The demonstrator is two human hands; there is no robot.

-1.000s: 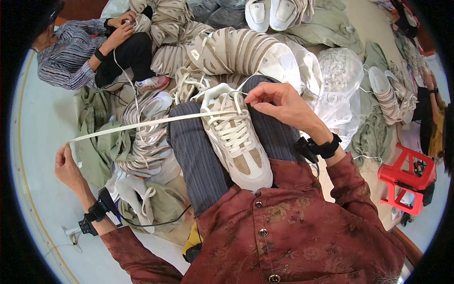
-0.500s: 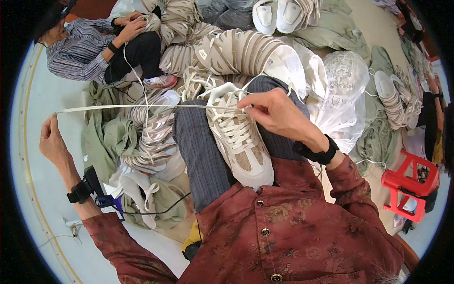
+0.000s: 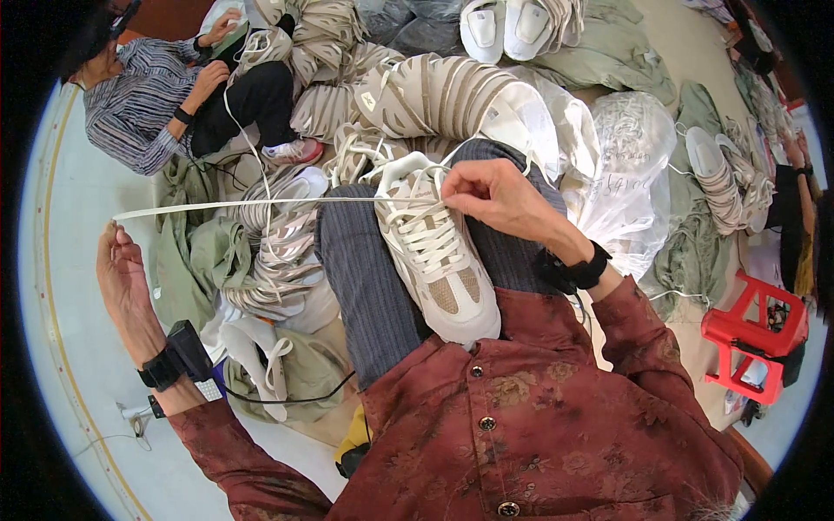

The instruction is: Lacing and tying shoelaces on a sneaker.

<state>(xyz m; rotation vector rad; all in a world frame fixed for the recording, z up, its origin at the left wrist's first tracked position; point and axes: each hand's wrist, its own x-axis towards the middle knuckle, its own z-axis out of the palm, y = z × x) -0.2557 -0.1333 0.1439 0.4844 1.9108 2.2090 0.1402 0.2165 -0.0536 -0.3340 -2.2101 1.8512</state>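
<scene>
A white and beige sneaker (image 3: 439, 269) rests on my lap between my knees, toe toward me. My right hand (image 3: 486, 198) pinches the lacing at the shoe's top eyelets. A long white shoelace (image 3: 261, 204) runs taut from there out to the left. My left hand (image 3: 122, 273) is stretched far left and grips the lace's end, fingers closed around it.
Heaps of beige and white sneakers (image 3: 426, 91) and olive cloth bags (image 3: 200, 256) lie around my legs. Another person (image 3: 148, 100) in a striped shirt sits at the upper left, lacing a shoe. A clear plastic bag (image 3: 621, 165) and a red stool (image 3: 751, 343) are at the right.
My left hand has drawn the lace farther out to the left and lower, pulling it tight. My right hand stays on the shoe's top.
</scene>
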